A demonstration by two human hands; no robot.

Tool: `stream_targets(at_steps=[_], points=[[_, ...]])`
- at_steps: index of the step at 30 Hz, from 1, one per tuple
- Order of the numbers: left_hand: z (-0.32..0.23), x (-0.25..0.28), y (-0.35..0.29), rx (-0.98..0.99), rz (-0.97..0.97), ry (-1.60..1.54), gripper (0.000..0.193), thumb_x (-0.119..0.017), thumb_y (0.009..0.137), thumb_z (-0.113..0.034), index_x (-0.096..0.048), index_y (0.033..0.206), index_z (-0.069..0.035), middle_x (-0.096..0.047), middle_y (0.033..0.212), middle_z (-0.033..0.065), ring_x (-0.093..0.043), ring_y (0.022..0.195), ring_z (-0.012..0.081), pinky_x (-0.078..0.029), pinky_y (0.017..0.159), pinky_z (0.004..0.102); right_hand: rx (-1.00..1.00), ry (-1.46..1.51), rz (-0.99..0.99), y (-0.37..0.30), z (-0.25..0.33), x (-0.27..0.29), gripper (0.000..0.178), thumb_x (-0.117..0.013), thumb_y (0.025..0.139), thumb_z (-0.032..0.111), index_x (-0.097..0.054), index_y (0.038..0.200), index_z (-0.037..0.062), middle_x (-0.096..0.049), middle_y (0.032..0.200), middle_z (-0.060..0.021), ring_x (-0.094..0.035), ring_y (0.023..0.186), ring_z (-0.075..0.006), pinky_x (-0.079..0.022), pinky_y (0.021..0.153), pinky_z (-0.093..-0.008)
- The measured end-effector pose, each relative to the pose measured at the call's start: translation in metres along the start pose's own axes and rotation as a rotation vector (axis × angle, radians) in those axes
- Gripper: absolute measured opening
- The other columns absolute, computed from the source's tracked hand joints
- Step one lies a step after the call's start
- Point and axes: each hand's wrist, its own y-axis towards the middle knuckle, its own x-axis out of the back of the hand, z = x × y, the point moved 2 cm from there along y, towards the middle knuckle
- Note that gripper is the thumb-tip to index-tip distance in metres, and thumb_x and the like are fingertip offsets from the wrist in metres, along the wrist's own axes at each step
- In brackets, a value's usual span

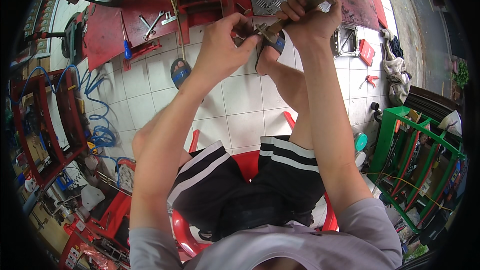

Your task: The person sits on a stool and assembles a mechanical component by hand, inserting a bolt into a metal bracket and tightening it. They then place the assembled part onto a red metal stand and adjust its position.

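My right hand (312, 22) is raised over the edge of the red work platform, its fingers wrapped round a long dull brass-coloured metal tool (316, 1). One end of the tool sticks out past the thumb side, and a cross-shaped end (265, 31) points toward my left hand. My left hand (225, 40) is closed, thumb and forefinger pinched at that end. A small dark part seems to be between those fingertips, but it is too small to name. Both forearms reach up from below, over my lap.
On the red platform (105, 30) lie a blue-handled screwdriver (127, 50) and wrenches (152, 26). A red frame (200, 2) stands upright there. A coiled blue hose (102, 135) hangs at left. A green rack (395, 155) stands right, and a red box (366, 52) lies on the tiles.
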Motion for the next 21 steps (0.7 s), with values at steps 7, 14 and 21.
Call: stream_targets(at_steps=[7, 14, 21], points=[[0.008, -0.002, 0.001, 0.085, 0.050, -0.035, 0.018, -0.066, 0.086, -0.014, -0.065, 0.098, -0.002, -0.068, 0.082, 0.0059, -0.064, 0.071, 0.0159, -0.049, 0.066, 0.0320, -0.004, 0.007, -0.008, 0.000, 0.000, -0.001, 0.054, -0.043, 0.077, 0.058, -0.047, 0.068, 0.0055, -0.033, 0.057, -0.0046, -0.029, 0.055, -0.0176, -0.024, 0.058, -0.0340], [-0.001, -0.002, 0.000, 0.040, 0.020, -0.031, 0.019, -0.066, 0.086, -0.016, -0.064, 0.097, -0.001, -0.068, 0.084, 0.0064, -0.063, 0.072, 0.0162, -0.048, 0.066, 0.0322, 0.015, -0.006, -0.008, -0.001, 0.001, 0.000, 0.054, -0.043, 0.076, 0.059, -0.047, 0.068, 0.0056, -0.033, 0.057, -0.0045, -0.030, 0.055, -0.0177, -0.024, 0.058, -0.0341], [0.002, -0.001, 0.000, 0.048, 0.040, -0.006, 0.018, -0.065, 0.086, -0.015, -0.064, 0.098, -0.001, -0.068, 0.084, 0.0067, -0.062, 0.071, 0.0156, -0.047, 0.065, 0.0312, 0.009, -0.013, -0.019, -0.001, 0.000, -0.002, 0.054, -0.043, 0.076, 0.059, -0.046, 0.068, 0.0062, -0.032, 0.057, -0.0043, -0.030, 0.055, -0.0178, -0.025, 0.059, -0.0342]])
